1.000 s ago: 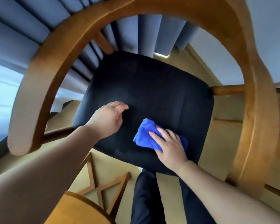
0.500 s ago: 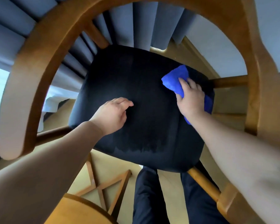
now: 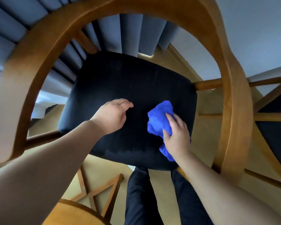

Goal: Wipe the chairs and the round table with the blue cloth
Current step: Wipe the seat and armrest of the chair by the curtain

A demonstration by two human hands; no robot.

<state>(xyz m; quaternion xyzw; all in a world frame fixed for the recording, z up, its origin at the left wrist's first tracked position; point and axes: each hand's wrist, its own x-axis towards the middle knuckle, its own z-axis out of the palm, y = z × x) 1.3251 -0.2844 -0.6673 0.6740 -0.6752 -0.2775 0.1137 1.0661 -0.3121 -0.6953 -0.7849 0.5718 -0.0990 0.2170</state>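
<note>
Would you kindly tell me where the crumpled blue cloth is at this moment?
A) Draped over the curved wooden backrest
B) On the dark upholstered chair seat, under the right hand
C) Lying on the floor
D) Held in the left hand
B: the right hand holds the crumpled blue cloth against the dark upholstered chair seat, while the left hand beside it holds nothing.

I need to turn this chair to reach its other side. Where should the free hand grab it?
Probably the wooden rail, from above with the left hand: it curves round the seat as a bare, continuous band, while the right hand holds the cloth.
</note>
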